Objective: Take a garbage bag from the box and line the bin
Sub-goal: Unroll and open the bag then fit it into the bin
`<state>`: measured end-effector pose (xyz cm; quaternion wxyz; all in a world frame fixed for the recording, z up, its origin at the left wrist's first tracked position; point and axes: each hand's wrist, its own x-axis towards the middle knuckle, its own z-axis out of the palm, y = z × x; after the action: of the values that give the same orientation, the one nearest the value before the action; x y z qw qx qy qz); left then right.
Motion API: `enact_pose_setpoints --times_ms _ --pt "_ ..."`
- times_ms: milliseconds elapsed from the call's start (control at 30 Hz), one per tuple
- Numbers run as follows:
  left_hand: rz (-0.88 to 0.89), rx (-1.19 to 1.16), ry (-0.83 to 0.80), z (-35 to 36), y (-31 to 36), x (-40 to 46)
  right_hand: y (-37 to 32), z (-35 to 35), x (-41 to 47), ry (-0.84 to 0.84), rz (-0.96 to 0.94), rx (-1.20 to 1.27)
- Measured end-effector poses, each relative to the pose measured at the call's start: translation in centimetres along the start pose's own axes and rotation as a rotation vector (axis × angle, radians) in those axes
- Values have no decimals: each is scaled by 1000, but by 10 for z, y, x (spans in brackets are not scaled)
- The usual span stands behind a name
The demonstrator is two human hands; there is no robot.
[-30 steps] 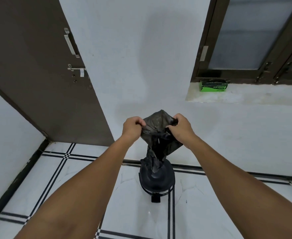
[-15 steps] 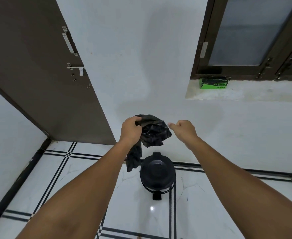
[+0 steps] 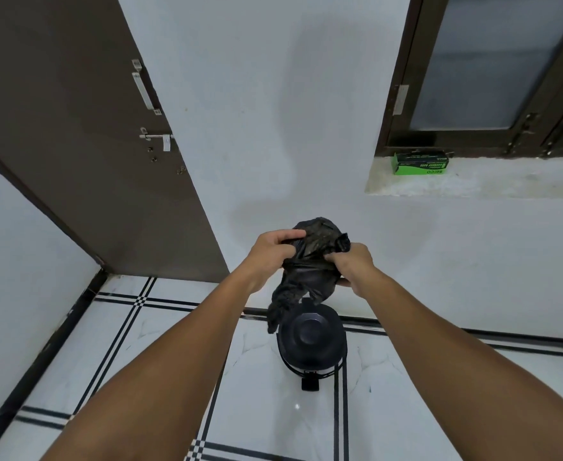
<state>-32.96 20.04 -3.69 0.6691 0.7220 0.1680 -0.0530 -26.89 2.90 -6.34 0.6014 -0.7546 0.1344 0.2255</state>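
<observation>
A crumpled black garbage bag [image 3: 310, 271] hangs in the air above a small black pedal bin [image 3: 311, 344] that stands on the floor with its lid down. My left hand [image 3: 272, 249] grips the bag's upper left part, and my right hand [image 3: 351, 262] grips its right side. The bag's lower end dangles down to the bin's left rim. The green box of garbage bags [image 3: 420, 163] lies on the window sill at the upper right, far from both hands.
A brown door [image 3: 74, 128] with a handle and a bolt stands at the left. A white wall is straight ahead, with a dark-framed window [image 3: 493, 78] above the stone sill [image 3: 473, 184]. The floor is white tile with black stripes [image 3: 123, 327].
My right hand let go of the bag half a second ago and now grips it again. The bag is bunched between both hands, and its tail hangs left of the bin.
</observation>
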Motion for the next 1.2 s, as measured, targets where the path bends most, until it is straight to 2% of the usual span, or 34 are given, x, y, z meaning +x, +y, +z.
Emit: enact_pose_setpoints --times_ms 67,133,200,267,367,433,500,567,633,767,867,967,1033,1200 --pt "-45 145 79 -4 -10 4 2 -1 4 94 -71 -34" --pt "-169 366 97 -13 -20 7 1 -2 3 133 -146 -46" --pt "-323 576 39 -22 -24 6 -1 -4 0 131 -226 -85" --pt "-352 780 65 -26 -26 5 0 -5 0 79 -291 -171" --pt "-112 907 297 -18 -22 8 -3 -3 -3 6 -379 -322" --pt "72 942 291 -7 -14 10 -6 -1 -7 -24 -445 -419" --pt "150 1044 226 5 -4 14 -8 -2 -10 -70 -510 -487" --pt "169 1123 164 13 4 19 -8 -5 -11 -93 -560 -521" --pt "169 1065 149 16 6 22 -8 -10 -11 -64 -590 -532" --pt "127 866 261 10 -3 18 -4 -31 -7 102 -538 -458" --pt "69 918 347 -2 -13 14 4 -47 -1 237 -448 -392" --pt "111 998 398 -15 -22 8 11 -54 2 335 -350 -350" --pt "222 1094 363 -21 -25 4 13 -55 3 366 -301 -341" --pt "530 1381 127 -13 -32 -6 12 -44 6 318 -226 -208"
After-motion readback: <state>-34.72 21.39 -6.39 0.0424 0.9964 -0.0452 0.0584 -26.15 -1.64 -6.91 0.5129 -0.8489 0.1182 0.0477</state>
